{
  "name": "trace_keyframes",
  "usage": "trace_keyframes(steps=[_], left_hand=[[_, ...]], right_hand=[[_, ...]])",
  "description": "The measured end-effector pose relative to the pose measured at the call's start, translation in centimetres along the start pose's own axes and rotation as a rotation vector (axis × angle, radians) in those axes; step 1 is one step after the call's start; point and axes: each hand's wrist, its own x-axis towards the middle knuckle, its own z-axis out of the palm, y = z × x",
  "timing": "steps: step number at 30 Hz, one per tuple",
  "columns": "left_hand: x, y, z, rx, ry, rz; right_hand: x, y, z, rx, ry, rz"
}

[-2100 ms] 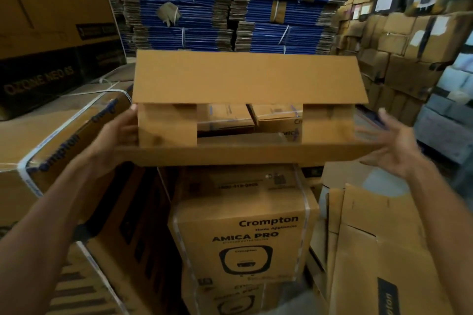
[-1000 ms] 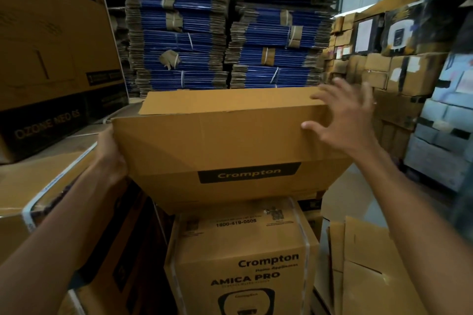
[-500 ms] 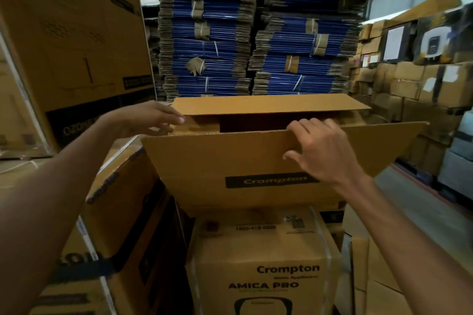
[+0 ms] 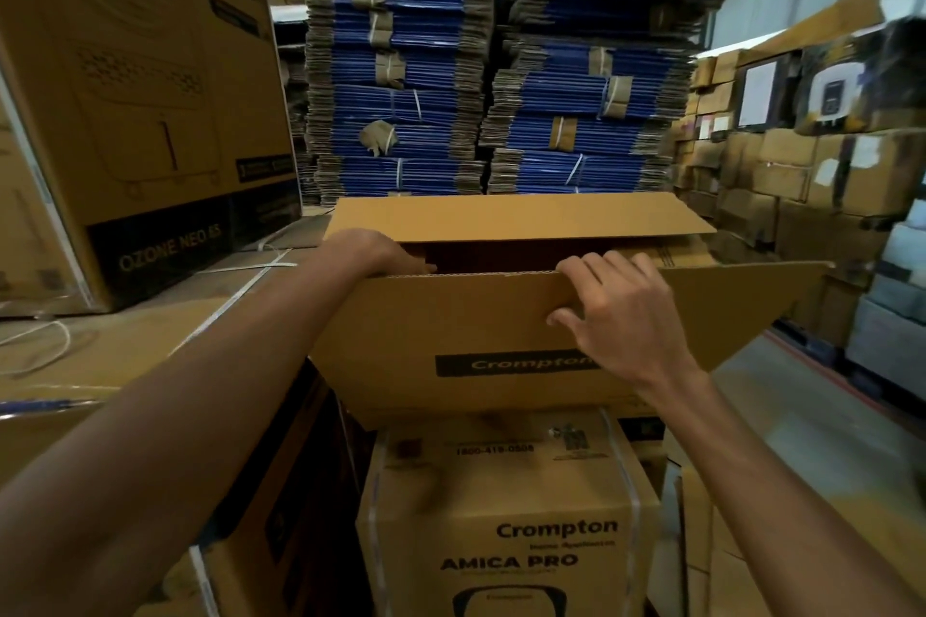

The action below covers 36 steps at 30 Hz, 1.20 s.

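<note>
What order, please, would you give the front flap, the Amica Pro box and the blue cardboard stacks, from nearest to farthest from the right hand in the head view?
1. Front flap: gripped by the right hand at its top edge.
2. Amica Pro box: below the hand, low in the middle.
3. Blue cardboard stacks: far behind, at the back.

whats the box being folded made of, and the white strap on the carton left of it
Box: corrugated cardboard, matt brown; fluting shows along its near top edge. Strap: probably plastic banding, smooth white, thin and flat.
</note>
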Motion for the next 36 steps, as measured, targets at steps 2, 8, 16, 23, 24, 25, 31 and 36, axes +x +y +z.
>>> trace_keyframes(steps=[2,8,16,23,24,25,31,36], left_hand=[[2.4,-0.7,0.4,0.0,0.024,-0.064],[2.5,0.0,0.4,0.121,-0.122,0.007],[-0.5,1.3,-1.2,0.241,0.245,0.287],[0.6,2.1,-4.4,-0.005,0.682,0.209],[0.8,2.5,-4.1,-0.003,0.643,0.175],[1.4,2.8,-3.6,-0.006,0.589,0.144],[7.6,1.4,-0.2,0.078,0.293,-0.001],[5.3,1.8,0.9,0.051,0.304,-0.033]], right_hand=[[-0.1,0.0,0.1,0.004,0.009,0.007],[-0.2,-0.1,0.2,0.006,0.043,0.005],[-0.5,-0.3,0.1,0.037,0.077,0.004],[-2.0,-0.8,0.1,0.046,0.12,-0.031],[-2.3,-0.7,0.1,0.043,0.13,-0.033],[-2.5,-0.7,0.0,0.042,0.139,-0.034],[-2.8,-0.9,0.2,0.036,0.158,-0.038],[-2.8,-1.5,0.4,0.035,0.174,-0.048]])
